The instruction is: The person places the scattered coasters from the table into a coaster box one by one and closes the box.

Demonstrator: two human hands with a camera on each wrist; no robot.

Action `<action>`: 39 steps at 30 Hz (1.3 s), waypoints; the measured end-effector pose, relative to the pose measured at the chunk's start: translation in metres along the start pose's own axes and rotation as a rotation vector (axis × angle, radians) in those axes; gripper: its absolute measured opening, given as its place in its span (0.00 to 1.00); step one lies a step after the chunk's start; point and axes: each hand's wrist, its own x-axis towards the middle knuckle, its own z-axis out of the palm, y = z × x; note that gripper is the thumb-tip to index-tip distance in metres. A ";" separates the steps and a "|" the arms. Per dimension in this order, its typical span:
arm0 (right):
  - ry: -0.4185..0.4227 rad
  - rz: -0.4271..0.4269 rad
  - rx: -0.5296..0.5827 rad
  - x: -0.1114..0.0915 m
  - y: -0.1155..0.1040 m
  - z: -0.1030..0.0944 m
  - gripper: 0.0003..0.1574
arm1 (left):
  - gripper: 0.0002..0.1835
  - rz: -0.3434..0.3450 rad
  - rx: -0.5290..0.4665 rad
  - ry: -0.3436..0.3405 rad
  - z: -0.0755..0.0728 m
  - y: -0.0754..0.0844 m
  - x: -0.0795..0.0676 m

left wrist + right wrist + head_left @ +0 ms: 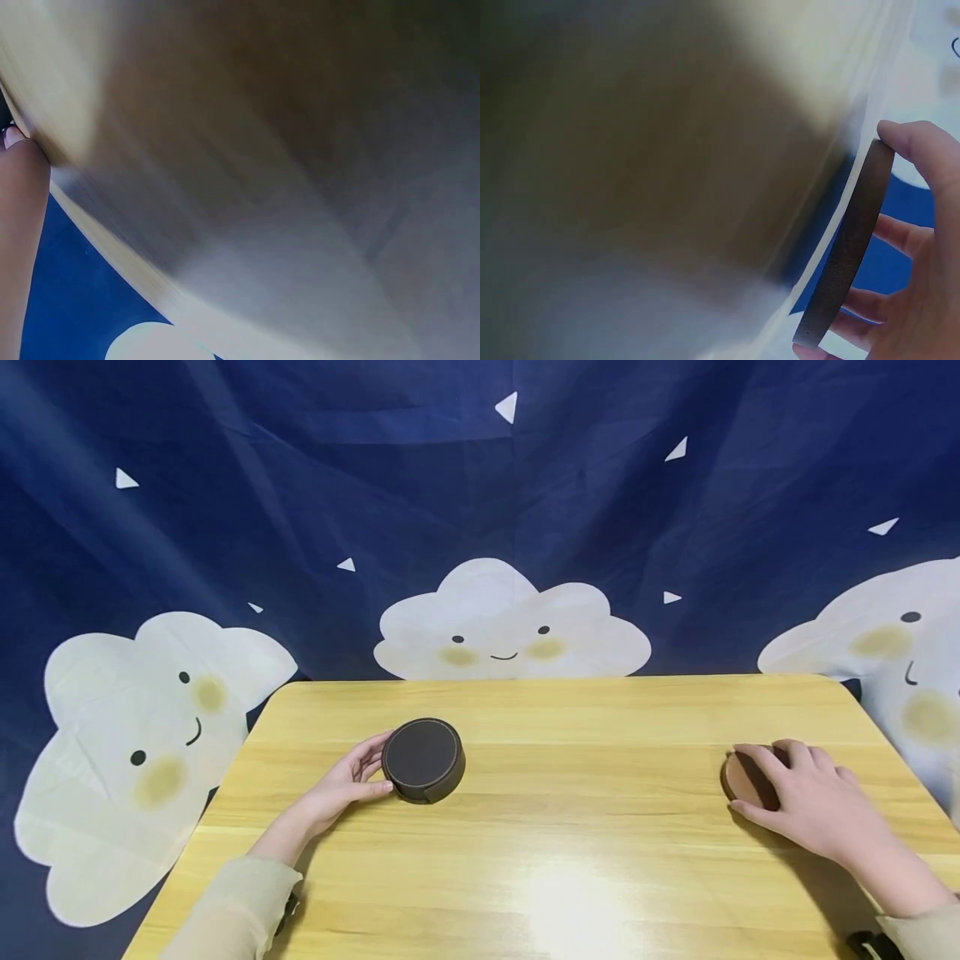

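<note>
On the left of the table stands a round, dark brown leather-look case (422,760) with a stitched top edge and a low side wall. My left hand (347,785) grips its left side, thumb at the front and fingers behind. The left wrist view catches only part of that hand (21,195) at its left edge. At the right, my right hand (813,797) holds a thin round brown coaster (746,779) by its rim. In the right wrist view the coaster (846,247) appears edge-on, thumb at one end and fingertips along the other side.
The light wooden table (570,827) has rounded far corners and a bright glare patch near the front. Behind it hangs a dark blue cloth (420,485) printed with smiling white clouds and small white triangles. A wide stretch of tabletop separates the two hands.
</note>
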 end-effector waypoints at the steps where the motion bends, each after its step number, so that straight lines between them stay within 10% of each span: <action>1: 0.009 -0.012 -0.003 0.002 -0.002 0.000 0.52 | 0.48 0.000 0.001 0.002 0.000 0.000 0.000; 39: 0.002 -0.186 0.034 0.068 -0.092 0.007 0.50 | 0.48 0.000 -0.018 -0.009 0.001 0.001 0.000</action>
